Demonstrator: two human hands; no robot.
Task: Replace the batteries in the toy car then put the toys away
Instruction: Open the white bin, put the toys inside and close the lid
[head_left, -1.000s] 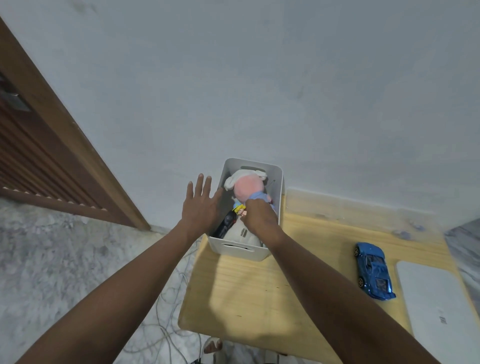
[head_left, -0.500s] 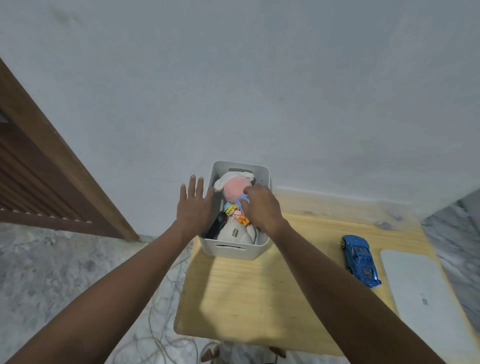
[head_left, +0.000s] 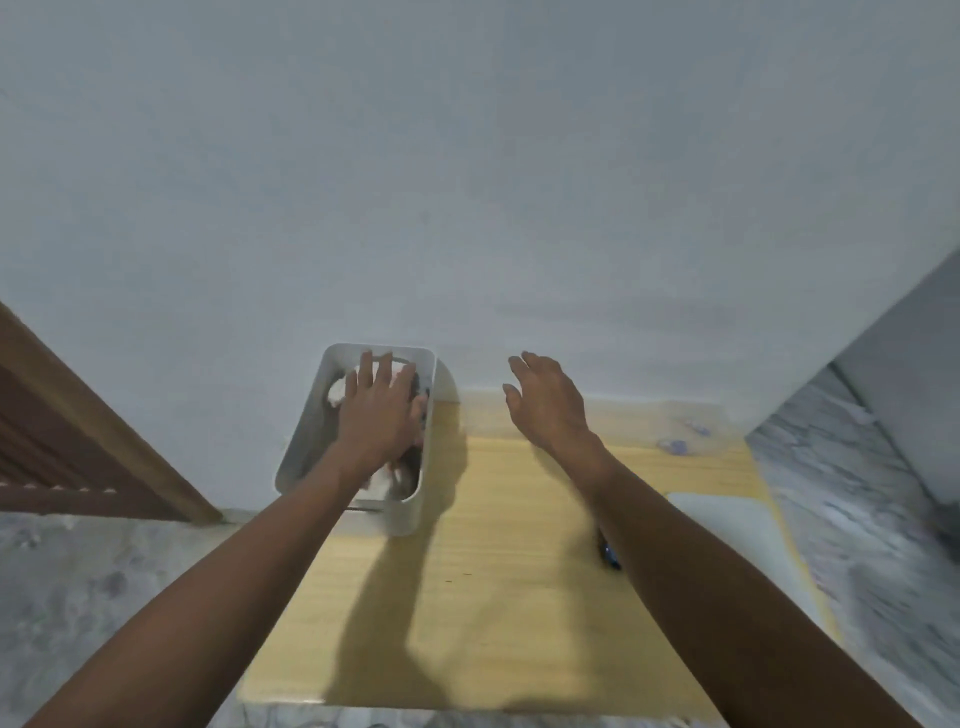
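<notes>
Head view, one frame, motion-blurred.

Left hand (head_left: 379, 415): fingers straight and spread, palm down, laid over the contents of the white bin (head_left: 301, 457). It grips nothing that can be seen.

Right hand (head_left: 545, 405): held above the far part of the wooden table (head_left: 467, 597), to the right of the bin and apart from it. Fingers loosely extended, slightly bent at the tips; holds nothing.

White bin: rectangular, rounded corners, stands at the far-left corner of the table, against the pale wall (head_left: 467, 182). Inside, partly hidden by the left hand: a white soft shape (head_left: 337, 392) at the far end, dark and pale shapes at the near end; too blurred to name singly.

Toy car (head_left: 608, 555): only a small blue-and-dark sliver shows on the table at the right, beside the right forearm, which covers the rest. Well apart from the bin.

White flat object (head_left: 727, 525): lies at the right edge of the table, near the car.

Small bluish bits (head_left: 675, 446) at the table's far-right corner; cannot tell what they are.

Writing, labels: none legible anywhere.

Left of the table: a brown wooden slatted panel (head_left: 62, 441) against the wall, mottled grey floor (head_left: 78, 571) below.
</notes>
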